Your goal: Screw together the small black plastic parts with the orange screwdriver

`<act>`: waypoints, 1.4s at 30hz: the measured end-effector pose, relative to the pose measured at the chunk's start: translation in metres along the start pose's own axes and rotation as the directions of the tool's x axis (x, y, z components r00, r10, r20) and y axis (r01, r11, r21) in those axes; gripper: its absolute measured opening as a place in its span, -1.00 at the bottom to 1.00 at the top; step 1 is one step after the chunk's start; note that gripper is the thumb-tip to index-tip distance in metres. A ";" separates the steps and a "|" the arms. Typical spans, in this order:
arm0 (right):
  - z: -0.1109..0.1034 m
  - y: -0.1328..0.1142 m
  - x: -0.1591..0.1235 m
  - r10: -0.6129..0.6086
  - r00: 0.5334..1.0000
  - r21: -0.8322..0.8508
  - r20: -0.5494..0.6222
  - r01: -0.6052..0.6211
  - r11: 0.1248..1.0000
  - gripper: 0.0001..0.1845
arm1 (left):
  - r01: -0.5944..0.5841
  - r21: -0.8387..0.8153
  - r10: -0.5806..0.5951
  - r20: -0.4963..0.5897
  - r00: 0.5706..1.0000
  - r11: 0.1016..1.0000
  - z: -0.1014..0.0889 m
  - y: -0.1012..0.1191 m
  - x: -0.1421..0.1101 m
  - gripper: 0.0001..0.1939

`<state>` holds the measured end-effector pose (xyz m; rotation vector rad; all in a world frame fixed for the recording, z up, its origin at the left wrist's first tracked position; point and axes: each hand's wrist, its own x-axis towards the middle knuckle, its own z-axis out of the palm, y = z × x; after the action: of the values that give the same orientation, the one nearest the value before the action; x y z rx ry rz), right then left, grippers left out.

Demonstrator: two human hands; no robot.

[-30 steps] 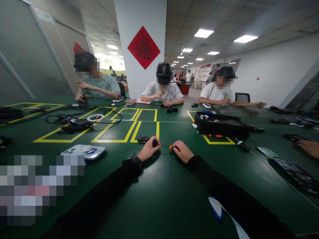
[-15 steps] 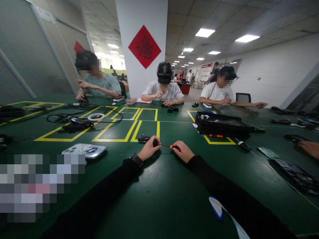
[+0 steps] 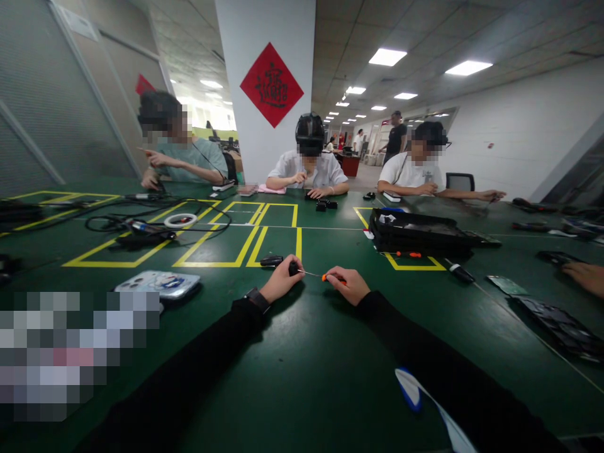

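Observation:
In the head view, my right hand (image 3: 350,286) is closed around the handle of an orange-and-black screwdriver (image 3: 325,277). Its thin metal shaft points left, and the tip meets or nearly meets a small black part (image 3: 294,268). My left hand (image 3: 282,280) pinches that part between thumb and fingers; its exact kind is too small to tell. Just behind the left hand, a dark oblong object (image 3: 271,261) lies on the green table (image 3: 302,358). Both hands are low over the tabletop, a short gap apart.
A phone in a decorated case (image 3: 158,284) lies at left, near cables and a white ring (image 3: 180,221). A black tray (image 3: 415,233) stands at right, with orange pieces (image 3: 408,255) before it. Dark panels (image 3: 557,321) lie far right, near another person's hand (image 3: 585,277). Several people sit around the table.
The right hand's fingers have shifted slightly on the screwdriver handle, showing more orange. My left hand keeps its hold on the black part. The camera view has moved slightly.

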<state>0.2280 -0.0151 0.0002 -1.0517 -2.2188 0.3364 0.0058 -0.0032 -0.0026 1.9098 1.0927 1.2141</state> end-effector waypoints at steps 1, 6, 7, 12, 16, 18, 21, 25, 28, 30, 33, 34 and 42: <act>-0.001 -0.001 0.000 -0.013 1.000 -0.003 -0.017 0.013 1.000 -0.75 | 0.006 -0.001 -0.006 -0.001 1.000 1.000 0.000 0.001 0.000 -0.86; -0.002 -0.003 0.000 -0.091 0.993 -0.001 -0.076 0.091 0.996 -0.79 | 0.001 -0.005 -0.001 -0.001 1.000 1.000 0.000 0.001 0.000 -0.86; -0.002 -0.003 0.001 -0.101 0.992 0.001 -0.076 0.101 0.995 -0.79 | -0.008 -0.003 0.008 0.001 1.000 1.000 -0.001 0.000 0.001 -0.86; -0.003 -0.002 0.002 -0.137 0.988 -0.003 -0.065 0.137 0.991 -0.77 | -0.032 0.002 0.032 0.005 0.999 0.999 -0.001 -0.003 0.001 -0.86; -0.003 -0.002 0.002 -0.133 0.989 -0.003 -0.070 0.133 0.991 -0.79 | -0.029 0.001 0.029 0.012 1.000 1.000 -0.001 -0.003 0.001 -0.85; -0.003 -0.003 0.002 -0.138 0.988 0.005 -0.070 0.138 0.990 -0.80 | -0.022 0.001 0.022 0.010 1.000 1.000 -0.001 -0.003 0.001 -0.84; -0.003 -0.004 0.002 -0.147 0.986 0.015 -0.076 0.148 0.989 -0.81 | -0.009 -0.011 0.009 0.018 1.000 1.000 -0.001 -0.003 0.001 -0.84; -0.003 -0.003 0.002 -0.147 0.985 0.013 -0.085 0.149 0.989 -0.81 | -0.009 -0.015 0.009 0.021 1.000 1.000 -0.002 0.000 0.000 -0.86; -0.002 -0.002 0.002 -0.157 0.983 0.009 -0.094 0.158 0.987 -0.82 | -0.001 -0.014 0.001 0.018 1.000 1.000 -0.003 0.005 -0.001 -0.88; -0.002 -0.001 0.003 -0.165 0.981 0.007 -0.098 0.167 0.986 -0.82 | 0.013 -0.017 -0.013 0.016 1.000 1.000 -0.003 0.007 -0.002 -0.89; -0.001 0.000 0.003 -0.169 0.981 0.006 -0.096 0.171 0.985 -0.81 | 0.015 -0.016 -0.015 0.008 1.000 1.000 -0.003 0.008 -0.002 -0.87; -0.001 0.000 0.003 -0.168 0.981 0.006 -0.094 0.169 0.986 -0.81 | 0.009 -0.014 -0.009 0.007 1.000 1.000 -0.002 0.007 -0.001 -0.87; 0.001 0.003 0.003 -0.131 0.990 0.032 -0.044 0.133 0.991 -0.77 | -0.039 0.022 0.038 0.028 0.999 0.999 0.000 -0.003 0.001 -0.84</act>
<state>0.2275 -0.0107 -0.0009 -0.8804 -2.2238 0.2907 0.0051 -0.0007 -0.0047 1.9679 1.0639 1.1970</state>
